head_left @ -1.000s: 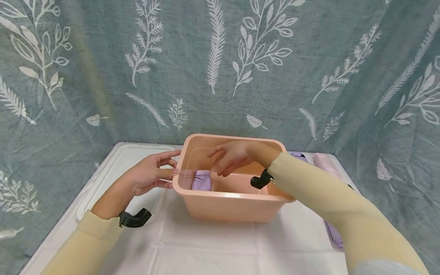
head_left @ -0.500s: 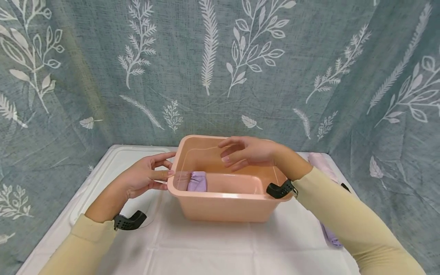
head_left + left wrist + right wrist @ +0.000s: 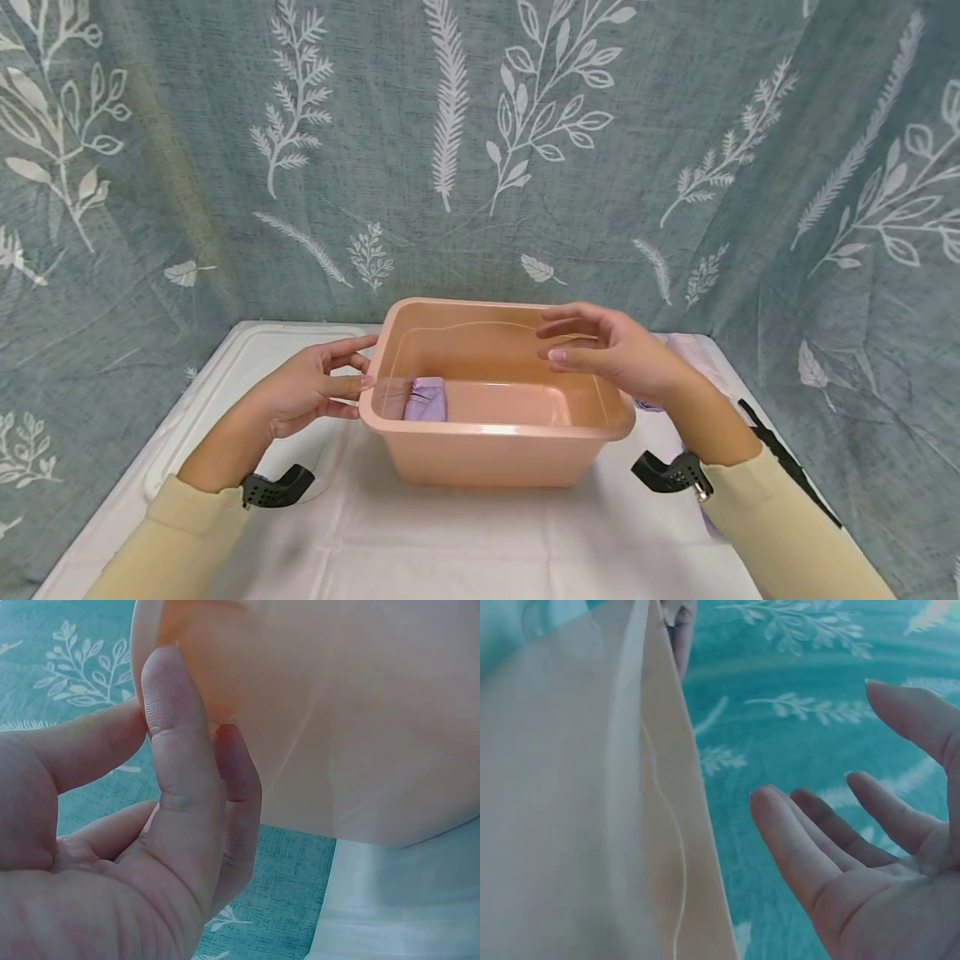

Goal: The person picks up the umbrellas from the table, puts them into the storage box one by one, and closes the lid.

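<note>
A peach plastic tub (image 3: 487,454) stands upright in the middle of the table. In its left end lies a folded lilac cloth (image 3: 426,400) with dark marks along its edge. My left hand (image 3: 315,385) holds the tub's left rim, thumb tip at the edge; the left wrist view shows its fingers (image 3: 176,742) against the tub wall. My right hand (image 3: 603,350) hovers over the tub's right end with nothing in it. Its fingers are relaxed and spread apart, as the right wrist view (image 3: 855,855) also shows.
A white lid (image 3: 262,358) lies on the left, partly under my left arm. Right of the tub, a pale pink folded cloth (image 3: 693,354) and a black strap-like thing (image 3: 787,458) lie near the edge, with lilac cloth partly hidden by my right arm. A patterned curtain (image 3: 480,167) hangs behind.
My right hand has moved right, from over the tub's middle to its right end. The left hand stays at the left rim, and the lilac cloth in the tub has not moved.
</note>
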A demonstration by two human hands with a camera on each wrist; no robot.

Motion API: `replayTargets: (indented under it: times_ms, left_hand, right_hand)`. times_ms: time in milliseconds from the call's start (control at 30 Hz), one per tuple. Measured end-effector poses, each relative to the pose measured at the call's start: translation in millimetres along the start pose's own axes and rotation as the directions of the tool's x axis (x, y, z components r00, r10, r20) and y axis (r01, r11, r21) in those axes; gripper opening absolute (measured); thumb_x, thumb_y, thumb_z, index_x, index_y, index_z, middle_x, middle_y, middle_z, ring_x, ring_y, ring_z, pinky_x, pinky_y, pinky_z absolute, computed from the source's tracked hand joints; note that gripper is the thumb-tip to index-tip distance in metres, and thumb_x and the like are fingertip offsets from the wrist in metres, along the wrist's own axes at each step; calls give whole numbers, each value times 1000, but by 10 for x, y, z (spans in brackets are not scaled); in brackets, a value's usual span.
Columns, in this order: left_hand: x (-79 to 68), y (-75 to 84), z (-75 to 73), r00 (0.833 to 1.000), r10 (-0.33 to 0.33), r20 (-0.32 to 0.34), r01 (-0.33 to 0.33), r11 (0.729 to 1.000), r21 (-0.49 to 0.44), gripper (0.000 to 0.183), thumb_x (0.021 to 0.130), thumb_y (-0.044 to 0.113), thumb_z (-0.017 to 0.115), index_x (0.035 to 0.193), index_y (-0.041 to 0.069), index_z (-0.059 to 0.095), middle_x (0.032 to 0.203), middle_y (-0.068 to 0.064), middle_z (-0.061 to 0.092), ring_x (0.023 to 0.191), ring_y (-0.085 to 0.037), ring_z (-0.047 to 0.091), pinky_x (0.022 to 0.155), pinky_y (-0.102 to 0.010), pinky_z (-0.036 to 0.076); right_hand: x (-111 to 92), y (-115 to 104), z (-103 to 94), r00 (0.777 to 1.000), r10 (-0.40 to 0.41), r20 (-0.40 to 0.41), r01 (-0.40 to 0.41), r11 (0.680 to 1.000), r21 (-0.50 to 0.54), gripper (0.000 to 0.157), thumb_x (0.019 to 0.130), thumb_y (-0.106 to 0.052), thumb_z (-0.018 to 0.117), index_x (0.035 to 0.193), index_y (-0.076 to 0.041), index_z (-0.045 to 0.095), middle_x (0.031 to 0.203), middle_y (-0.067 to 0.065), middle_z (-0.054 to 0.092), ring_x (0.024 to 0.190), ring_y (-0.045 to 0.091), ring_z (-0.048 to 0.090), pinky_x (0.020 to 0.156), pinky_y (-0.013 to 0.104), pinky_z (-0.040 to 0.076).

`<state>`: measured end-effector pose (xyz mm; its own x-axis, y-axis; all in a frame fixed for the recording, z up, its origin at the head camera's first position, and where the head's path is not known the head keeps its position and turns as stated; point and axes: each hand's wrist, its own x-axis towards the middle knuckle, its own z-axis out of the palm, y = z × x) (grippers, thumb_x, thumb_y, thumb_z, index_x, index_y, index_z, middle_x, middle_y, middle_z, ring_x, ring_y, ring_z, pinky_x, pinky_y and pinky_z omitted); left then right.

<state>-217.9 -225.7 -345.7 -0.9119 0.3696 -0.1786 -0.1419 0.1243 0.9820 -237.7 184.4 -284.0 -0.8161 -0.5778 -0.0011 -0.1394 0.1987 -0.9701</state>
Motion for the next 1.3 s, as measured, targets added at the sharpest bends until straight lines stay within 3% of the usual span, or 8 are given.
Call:
replayTargets:
  times_ms: [167,267,433,667,900,1300]
  left_hand:
    - [-19,-11,-8,1000,3,-3,-3,1000,-5,82,97,7,69,165,12,23,115,-5,53,85,-13,70,76,-32,65]
    - [-29,-24,-15,1000,3,-3,-3,1000,-9,82,97,6,69,165,13,23,115,-5,52,84,-13,70,75,-32,65]
    - [-32,-56,-14,1000,1,-6,-1,1000,-11,82,97,7,70,165,13,24,117,-5,52,84,-14,70,75,-32,65]
    - [-26,-82,-8,1000,5,-17,-5,1000,-6,82,96,7,70,164,13,25,119,-6,51,85,-12,70,75,-32,65]
    - [-20,-69,-13,1000,10,-11,-10,1000,3,81,97,7,70,164,12,25,118,-6,51,85,-13,70,76,-33,65]
    - [18,-19,-20,1000,12,-6,-12,1000,13,80,97,7,70,164,13,26,116,-6,51,88,-13,70,77,-33,65]
  right_hand:
    - [-257,133,-55,993,-52,-105,51,999,-14,49,98,-11,69,144,-8,52,142,10,59,128,27,64,102,33,57]
    - [-409,234,-63,982,-113,-150,120,992,39,43,99,-5,66,140,-7,55,136,5,62,124,20,67,101,35,57]
    - [-655,384,-104,949,-228,-216,249,966,72,40,100,5,59,138,-5,58,131,4,66,119,18,70,99,34,59]
    - [-924,564,-256,909,-297,-294,319,947,28,38,101,11,52,138,3,55,128,-2,69,112,14,72,97,28,59]
    - [-1115,780,-318,886,-237,-399,260,966,5,34,101,9,55,134,11,55,122,-2,72,111,12,71,95,29,60]
    - [-1357,1187,-504,847,-138,-514,139,990,-37,33,100,1,61,133,4,62,122,-11,71,108,2,71,90,15,57]
